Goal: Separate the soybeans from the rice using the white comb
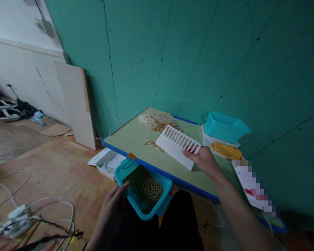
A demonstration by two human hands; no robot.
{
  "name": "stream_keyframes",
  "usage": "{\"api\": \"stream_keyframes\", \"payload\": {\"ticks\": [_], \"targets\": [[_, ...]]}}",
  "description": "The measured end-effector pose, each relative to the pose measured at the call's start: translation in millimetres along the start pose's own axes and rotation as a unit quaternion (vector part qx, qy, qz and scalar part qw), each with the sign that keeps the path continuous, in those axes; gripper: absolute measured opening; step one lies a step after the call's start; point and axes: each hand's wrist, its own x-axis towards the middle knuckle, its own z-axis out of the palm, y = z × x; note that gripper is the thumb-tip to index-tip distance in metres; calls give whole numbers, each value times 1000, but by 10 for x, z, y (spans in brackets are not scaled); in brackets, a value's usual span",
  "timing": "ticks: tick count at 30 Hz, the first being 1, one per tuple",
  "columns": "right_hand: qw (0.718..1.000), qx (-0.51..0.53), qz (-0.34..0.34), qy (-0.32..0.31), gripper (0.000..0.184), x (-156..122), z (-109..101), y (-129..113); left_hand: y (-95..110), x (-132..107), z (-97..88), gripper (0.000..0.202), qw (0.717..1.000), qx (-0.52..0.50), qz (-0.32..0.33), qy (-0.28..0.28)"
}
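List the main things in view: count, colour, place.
Table: one, green-topped, centre right
Slotted panel: one, white, over table
Grain piles: two, white and tan, on table
Tub: one, turquoise, at near table edge
Grains: uncountable, dark green and tan, in tub
Basket: one, turquoise, table's far right
Tray: one, white, under basket
Cloth: one, yellow, before basket
Pixelated item: one, white and red, table right
Open box: one, white, below table
Board: one, pale, leaning, left
Wall: one, green, behind table
Floor: one, brown, left
Power strip: one, white, lower left
Cables: several, mostly white, lower left
Shoes: two, black and white, far left
Left hand: one, bare, on tub rim
Right hand: one, bare, gripping slotted panel
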Motion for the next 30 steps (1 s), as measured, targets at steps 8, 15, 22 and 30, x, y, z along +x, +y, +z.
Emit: {"api": "stream_keyframes", "payload": {"ticks": [8,15,22,30], "targets": [[1000,-4,5,-21,30,-43,-4,-80,-90,83,-61,37,1000,1,12,-23],[999,12,7,-35,34,-72,-16,-72,-58,56,-38,35,1000,9,9,-19],[999,17,-7,-41,33,-60,-22,-105,-35,21,-31,35,1000,18,7,-22],[999,6,-8,-46,29,-22,-13,-96,-20,-2,-3,28,1000,17,14,-21]]}}
